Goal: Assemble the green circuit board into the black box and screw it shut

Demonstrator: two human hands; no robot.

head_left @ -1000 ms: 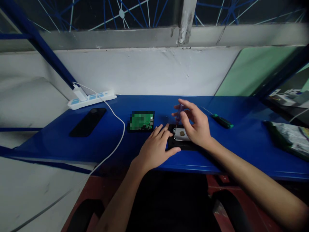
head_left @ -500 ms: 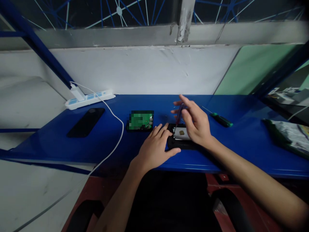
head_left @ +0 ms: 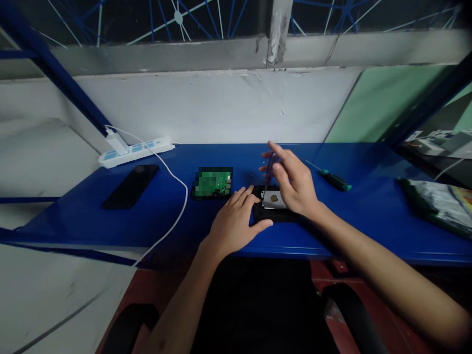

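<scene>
Blue-topped table (head_left: 368,219), smooth and faintly glossy, bears two screwdrivers, one circuit board and two flat dark rectangles as a person works bare-handed. At the clock's hub, near the table's front edge, lies one black case (head_left: 275,215), a silvery metal plate (head_left: 273,205) set in it and one small brownish square on that plate. The left hand (head_left: 232,226) lies flat, fingers loosely spread and thumb held wide, fingertips at the case's nine o'clock end, gripping nothing. The right hand (head_left: 297,182) pinches one slim screwdriver (head_left: 269,172) by its translucent purplish handle, index finger extended, the thin shaft slanting down to the plate's near-left corner (whether the tip sits in a screw cannot be told). Just off the left fingertips, between nine and ten o'clock, sits one green circuit board (head_left: 214,183), partly blurred into blocks, in a black surround. Farther out at nine lies one black phone (head_left: 131,187); toward ten, one white plastic power strip (head_left: 138,151) and one looping cable (head_left: 180,206). Near two rests one green-and-black screwdriver (head_left: 335,180); at three, one crinkled silvery bag (head_left: 437,204).
</scene>
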